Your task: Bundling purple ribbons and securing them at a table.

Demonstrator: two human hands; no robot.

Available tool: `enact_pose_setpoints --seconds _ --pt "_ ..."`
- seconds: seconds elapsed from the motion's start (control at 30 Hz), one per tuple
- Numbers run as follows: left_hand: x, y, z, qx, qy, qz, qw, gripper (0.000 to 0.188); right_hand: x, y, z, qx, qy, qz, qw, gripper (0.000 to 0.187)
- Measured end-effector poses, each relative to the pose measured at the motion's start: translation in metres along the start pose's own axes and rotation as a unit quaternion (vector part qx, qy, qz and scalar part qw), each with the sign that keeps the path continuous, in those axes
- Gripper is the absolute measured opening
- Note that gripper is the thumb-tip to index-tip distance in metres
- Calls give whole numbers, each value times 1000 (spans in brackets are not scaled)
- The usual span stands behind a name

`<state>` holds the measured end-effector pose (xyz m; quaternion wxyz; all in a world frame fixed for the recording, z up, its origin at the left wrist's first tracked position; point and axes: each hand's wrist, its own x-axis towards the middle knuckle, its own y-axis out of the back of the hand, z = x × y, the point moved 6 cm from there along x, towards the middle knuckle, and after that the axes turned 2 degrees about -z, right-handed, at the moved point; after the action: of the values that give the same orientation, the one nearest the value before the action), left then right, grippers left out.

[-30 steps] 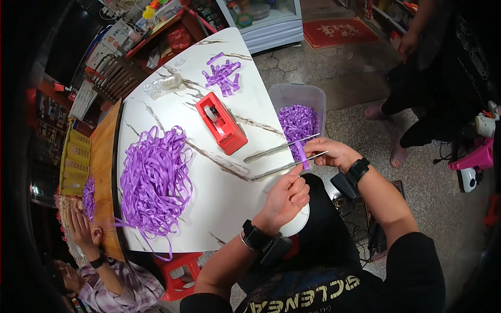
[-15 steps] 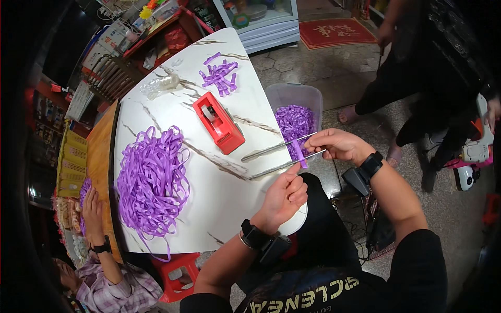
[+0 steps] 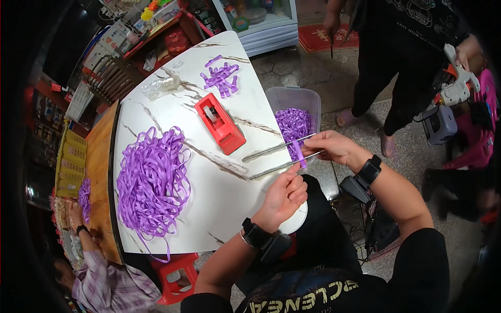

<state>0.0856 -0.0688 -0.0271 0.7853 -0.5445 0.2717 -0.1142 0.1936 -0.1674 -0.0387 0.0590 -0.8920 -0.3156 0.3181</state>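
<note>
My right hand [image 3: 334, 147] grips two long metal rods [image 3: 274, 152] that lie side by side over the edge of the white marble table [image 3: 209, 208]. A short purple ribbon strip [image 3: 298, 153] is looped across the rods. My left hand [image 3: 286, 194] pinches the lower end of that strip just below the rods. A big loose heap of purple ribbon [image 3: 152, 182] lies on the left of the table. A red tape dispenser [image 3: 219, 123] stands in the middle.
A clear plastic bin [image 3: 293, 116] with cut purple ribbon sits on the floor beside the table. Short purple strips [image 3: 221, 78] and a clear bottle [image 3: 160, 86] lie at the far end. One person stands at right [image 3: 402, 62]; another sits lower left [image 3: 104, 281].
My hands and the rods have stayed almost in place. The standing person at right has stepped closer, and the view has shifted slightly.
</note>
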Motion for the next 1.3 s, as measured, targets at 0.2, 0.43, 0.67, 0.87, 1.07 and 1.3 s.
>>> enact_pose_setpoints --seconds 0.2,0.43,0.67,0.87,1.07,1.3 --pt "0 -1 -1 -6 4 12 1000 34 1 1 -3 -2 59 18 998 14" --pt "0 2 0 -8 5 19 1000 34 -5 -2 -1 19 29 21 999 12" --pt "2 -1 0 -6 7 20 1000 34 3 10 9 60 -4 -25 998 11" --pt "1 0 1 7 13 29 999 38 15 13 19 82 -28 -53 995 13" --pt "1 -1 0 14 17 41 999 44 27 12 35 119 -42 -95 987 15" --pt "1 -2 0 42 11 38 998 48 55 -6 59 176 -7 -187 966 17"
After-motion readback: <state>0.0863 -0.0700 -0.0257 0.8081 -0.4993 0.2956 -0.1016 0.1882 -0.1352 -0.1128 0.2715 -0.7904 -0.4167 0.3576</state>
